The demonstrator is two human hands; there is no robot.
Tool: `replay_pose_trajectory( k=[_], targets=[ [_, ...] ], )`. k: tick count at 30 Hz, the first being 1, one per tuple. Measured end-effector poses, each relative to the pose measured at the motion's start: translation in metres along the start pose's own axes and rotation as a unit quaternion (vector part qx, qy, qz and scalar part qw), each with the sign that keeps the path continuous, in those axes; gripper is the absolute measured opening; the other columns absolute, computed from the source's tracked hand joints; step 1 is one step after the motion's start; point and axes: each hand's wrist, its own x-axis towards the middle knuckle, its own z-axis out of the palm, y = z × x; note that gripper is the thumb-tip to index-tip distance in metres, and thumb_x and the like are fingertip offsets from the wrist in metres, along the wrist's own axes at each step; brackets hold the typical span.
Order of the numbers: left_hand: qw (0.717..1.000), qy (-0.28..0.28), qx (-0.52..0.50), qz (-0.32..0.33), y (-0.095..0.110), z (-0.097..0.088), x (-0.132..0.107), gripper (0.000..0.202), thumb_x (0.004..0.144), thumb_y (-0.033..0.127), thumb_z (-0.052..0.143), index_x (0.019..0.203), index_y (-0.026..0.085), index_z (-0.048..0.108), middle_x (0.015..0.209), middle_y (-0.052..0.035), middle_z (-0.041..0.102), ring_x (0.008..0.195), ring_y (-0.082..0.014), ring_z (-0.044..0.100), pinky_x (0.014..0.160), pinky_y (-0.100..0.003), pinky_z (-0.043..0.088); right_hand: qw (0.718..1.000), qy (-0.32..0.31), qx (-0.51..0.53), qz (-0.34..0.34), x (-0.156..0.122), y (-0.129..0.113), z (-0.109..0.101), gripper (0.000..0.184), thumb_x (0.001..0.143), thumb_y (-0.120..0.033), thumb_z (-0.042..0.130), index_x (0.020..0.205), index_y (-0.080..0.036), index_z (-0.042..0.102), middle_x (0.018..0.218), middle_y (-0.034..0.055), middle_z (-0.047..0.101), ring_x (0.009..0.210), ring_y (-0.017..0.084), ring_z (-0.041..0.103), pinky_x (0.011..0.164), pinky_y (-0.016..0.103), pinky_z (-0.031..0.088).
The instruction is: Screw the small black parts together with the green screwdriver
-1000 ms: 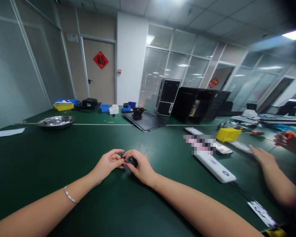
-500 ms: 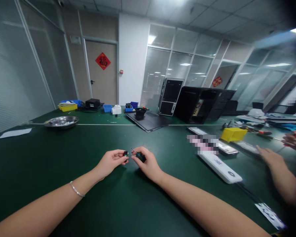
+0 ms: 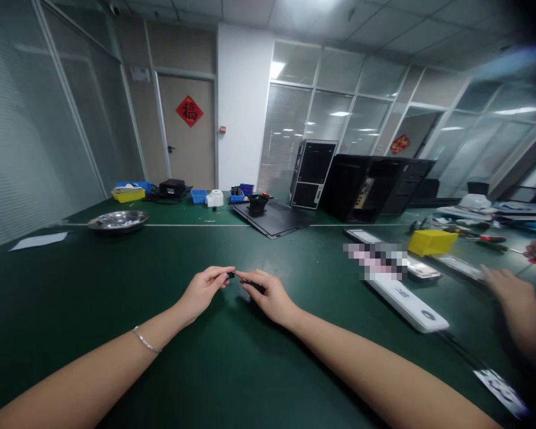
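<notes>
Pinching a small black part (image 3: 231, 275) in the left hand (image 3: 204, 291), thumb against fingers, over a green table (image 3: 196, 369); holding a dark tool (image 3: 256, 287) in the half-curled right hand (image 3: 271, 298) (too covered by fingers to name). Reaching a right fingertip close to the part, touching or just short of it, impossible to tell. Could lose the part through a loose pinch or a push from the right finger, and struggle to find it on the dark tabletop. Might also jab a left fingertip through a slip of the tool. Sharing the table, well apart to the right, with a white case (image 3: 404, 301) and a co-worker's blurred hand (image 3: 511, 292).
</notes>
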Motion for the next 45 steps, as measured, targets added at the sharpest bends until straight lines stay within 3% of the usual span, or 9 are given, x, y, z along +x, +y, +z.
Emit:
replay_pose_trajectory(
  k=[9, 14, 17, 31, 45],
  targets=[
    [1.0, 0.003, 0.014, 0.021, -0.006, -0.002, 0.002, 0.031, 0.082, 0.03, 0.067, 0.111, 0.019, 0.072, 0.112, -0.0096, 0.07, 0.108, -0.0265, 0.063, 0.098, -0.041, 0.047, 1.0, -0.009, -0.018, -0.014, -0.001, -0.004, -0.001, 0.035, 0.092, -0.019, 0.059, 0.123, -0.03, 0.067, 0.099, 0.0047, 0.071, 0.088, 0.019, 0.065, 0.083, 0.034, 0.052],
    [0.999, -0.001, 0.019, 0.044, -0.01, -0.003, 0.005, 0.021, 0.076, 0.025, 0.071, 0.095, 0.018, 0.076, 0.096, -0.0081, 0.075, 0.095, -0.0275, 0.068, 0.09, -0.039, 0.05, 0.999, -0.017, -0.038, -0.001, -0.001, -0.004, -0.001, 0.036, 0.09, -0.016, 0.059, 0.121, -0.032, 0.069, 0.099, 0.0043, 0.071, 0.089, 0.02, 0.066, 0.084, 0.035, 0.052],
    [0.997, -0.016, 0.063, 0.038, -0.007, -0.003, 0.005, 0.02, 0.079, 0.028, 0.068, 0.095, 0.02, 0.076, 0.096, -0.0074, 0.074, 0.095, -0.0276, 0.068, 0.087, -0.037, 0.051, 0.999, -0.024, -0.039, 0.0, -0.002, -0.003, -0.002, 0.038, 0.09, -0.015, 0.06, 0.122, -0.033, 0.068, 0.101, 0.0038, 0.071, 0.092, 0.02, 0.066, 0.085, 0.034, 0.052],
    [0.999, -0.028, 0.028, -0.031, 0.003, 0.0, 0.002, 0.031, 0.073, 0.035, 0.071, 0.097, 0.017, 0.074, 0.091, -0.0068, 0.074, 0.081, -0.024, 0.066, 0.076, -0.034, 0.053, 0.998, -0.041, -0.051, 0.011, -0.003, -0.001, -0.003, 0.039, 0.089, -0.014, 0.06, 0.124, -0.032, 0.066, 0.099, 0.0033, 0.07, 0.09, 0.018, 0.064, 0.084, 0.031, 0.05],
    [0.998, -0.05, 0.017, -0.025, -0.005, -0.002, 0.005, 0.028, 0.077, 0.032, 0.068, 0.1, 0.016, 0.07, 0.09, -0.006, 0.071, 0.076, -0.0199, 0.063, 0.074, -0.033, 0.051, 0.994, -0.068, -0.091, 0.011, -0.004, -0.003, -0.003, 0.041, 0.09, -0.014, 0.057, 0.127, -0.03, 0.063, 0.102, 0.0035, 0.068, 0.094, 0.019, 0.063, 0.086, 0.031, 0.049]
  ],
)
